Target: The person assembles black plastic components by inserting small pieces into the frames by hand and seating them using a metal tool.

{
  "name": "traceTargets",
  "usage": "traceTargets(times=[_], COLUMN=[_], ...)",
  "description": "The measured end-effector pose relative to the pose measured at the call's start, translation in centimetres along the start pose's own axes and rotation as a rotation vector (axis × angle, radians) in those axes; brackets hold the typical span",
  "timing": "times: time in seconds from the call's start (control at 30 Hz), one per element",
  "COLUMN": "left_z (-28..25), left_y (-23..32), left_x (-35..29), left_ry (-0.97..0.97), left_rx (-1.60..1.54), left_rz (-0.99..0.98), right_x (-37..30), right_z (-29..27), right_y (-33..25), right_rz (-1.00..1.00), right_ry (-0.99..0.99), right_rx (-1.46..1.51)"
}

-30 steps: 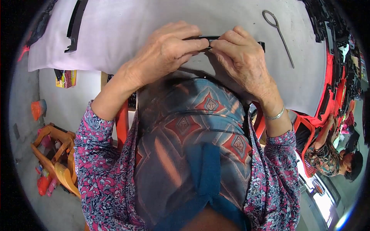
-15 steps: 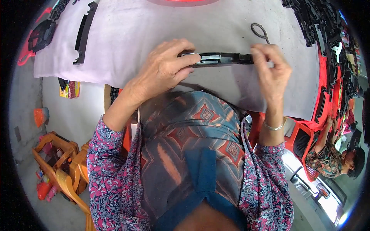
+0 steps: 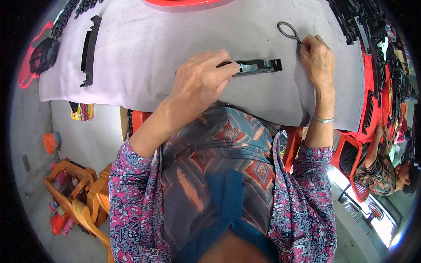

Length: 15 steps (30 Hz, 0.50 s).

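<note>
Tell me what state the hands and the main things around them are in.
Black channel-shaped strip: held at its left end, recess visible.
Silvery insert: inside that strip, partly hidden.
Left grip: closed on that strip.
Loop-ended metal rod: pinched just below its loop, remainder hidden.
Right grip: closed on the rod.
Second black strip: lying unheld on the grey cloth.

Passage between left hand (image 3: pixel 204 72) and leftmost strip (image 3: pixel 90 50)

Black part (image 3: pixel 259 66) partly behind left hand (image 3: pixel 203 74)
</note>
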<state>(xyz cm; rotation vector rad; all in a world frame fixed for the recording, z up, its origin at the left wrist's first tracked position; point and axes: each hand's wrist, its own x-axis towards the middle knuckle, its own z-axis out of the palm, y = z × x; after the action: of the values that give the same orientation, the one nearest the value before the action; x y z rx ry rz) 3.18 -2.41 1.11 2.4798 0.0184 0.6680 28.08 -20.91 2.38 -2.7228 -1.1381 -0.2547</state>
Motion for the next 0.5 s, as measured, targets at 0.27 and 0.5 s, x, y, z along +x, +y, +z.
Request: traceTargets(times=[0.27,0.5], left_z=[1.5,2.5], left_y=[0.5,0.4], left_x=[-1.1,-1.4], left_ry=[0.108,0.190], left_rx=[0.128,0.120], left_rz=[-0.016,0.001], right_x=[1.1,2.0], right_z=[-0.8,-0.5], right_y=[-0.2,0.8], right_rz=[-0.011,0.054], right_ry=[-0.136,-0.204], right_rx=[-0.046,0.118])
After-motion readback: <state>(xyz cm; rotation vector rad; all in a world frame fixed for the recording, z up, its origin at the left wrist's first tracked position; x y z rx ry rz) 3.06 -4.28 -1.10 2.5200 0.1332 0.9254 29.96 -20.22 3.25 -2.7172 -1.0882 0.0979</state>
